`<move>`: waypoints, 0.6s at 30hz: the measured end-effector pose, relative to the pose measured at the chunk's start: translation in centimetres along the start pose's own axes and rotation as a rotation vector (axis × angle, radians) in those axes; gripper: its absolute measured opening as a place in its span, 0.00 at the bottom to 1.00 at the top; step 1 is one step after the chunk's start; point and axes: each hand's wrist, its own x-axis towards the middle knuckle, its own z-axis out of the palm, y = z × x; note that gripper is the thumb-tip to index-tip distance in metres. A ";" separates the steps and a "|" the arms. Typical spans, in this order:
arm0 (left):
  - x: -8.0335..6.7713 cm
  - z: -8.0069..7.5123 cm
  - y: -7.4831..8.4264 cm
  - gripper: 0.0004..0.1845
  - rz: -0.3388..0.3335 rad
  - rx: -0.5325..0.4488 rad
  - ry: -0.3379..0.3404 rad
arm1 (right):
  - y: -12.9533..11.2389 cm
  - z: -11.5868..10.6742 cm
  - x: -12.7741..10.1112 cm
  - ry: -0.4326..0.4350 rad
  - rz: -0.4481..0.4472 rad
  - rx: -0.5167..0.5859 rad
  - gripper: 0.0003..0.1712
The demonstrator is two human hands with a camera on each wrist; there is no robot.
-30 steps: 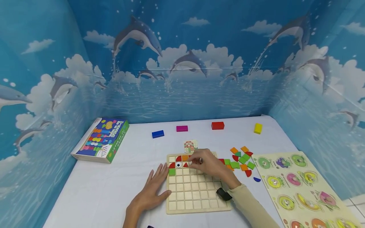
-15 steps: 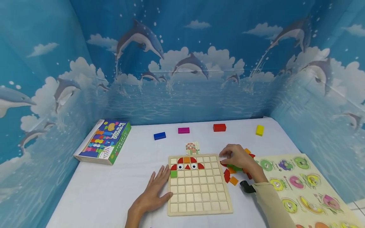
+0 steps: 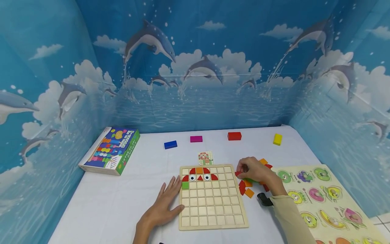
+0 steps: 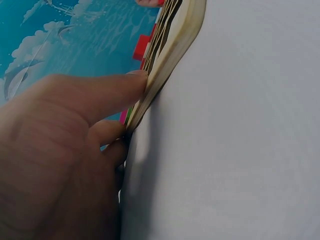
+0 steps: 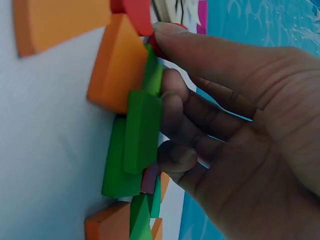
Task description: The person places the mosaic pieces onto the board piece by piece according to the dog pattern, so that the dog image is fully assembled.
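A square wooden grid board [image 3: 210,211] lies on the white table in the head view. Along its upper rows sit red pieces, an orange square [image 3: 199,170], two round eye pieces [image 3: 207,177] and a green square [image 3: 185,185]. My left hand [image 3: 163,207] rests spread at the board's left side, its thumb touching the rim. To the right of the board, my right hand [image 3: 256,169] pinches a small red piece [image 3: 237,173] between thumb and finger, over a pile of loose pieces. In the right wrist view, green blocks [image 5: 142,132] lie beside its curled fingers.
A small pattern card [image 3: 206,158] lies behind the board. Blue [image 3: 170,144], magenta [image 3: 196,139], red [image 3: 234,136] and yellow [image 3: 277,139] blocks line the back. A toy box [image 3: 109,150] stands at left, a fruit puzzle board [image 3: 304,183] at right.
My right hand has moved from the board's upper rows right to the loose pieces and now pinches a red one. A second eye piece shows on the board. My left hand stays at the rim.
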 end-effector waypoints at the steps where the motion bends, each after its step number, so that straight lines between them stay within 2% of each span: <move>1: 0.0 0.0 0.0 0.48 0.005 0.001 -0.001 | 0.0 -0.1 0.0 -0.001 -0.003 0.001 0.10; 5: 0.0 0.1 -0.3 0.47 0.049 -0.007 0.017 | -0.1 -0.4 -0.2 0.000 -0.053 0.014 0.09; 11: -0.1 0.4 -0.8 0.47 0.089 -0.005 0.047 | -0.8 -0.1 0.0 0.004 -0.213 0.075 0.11; 14: 0.0 0.3 -0.7 0.47 0.072 -0.006 0.040 | -1.5 0.6 0.5 0.013 -0.227 0.138 0.07; 18: 0.0 0.2 -0.5 0.47 0.052 -0.002 0.024 | -2.6 2.0 1.1 0.013 -0.223 0.251 0.06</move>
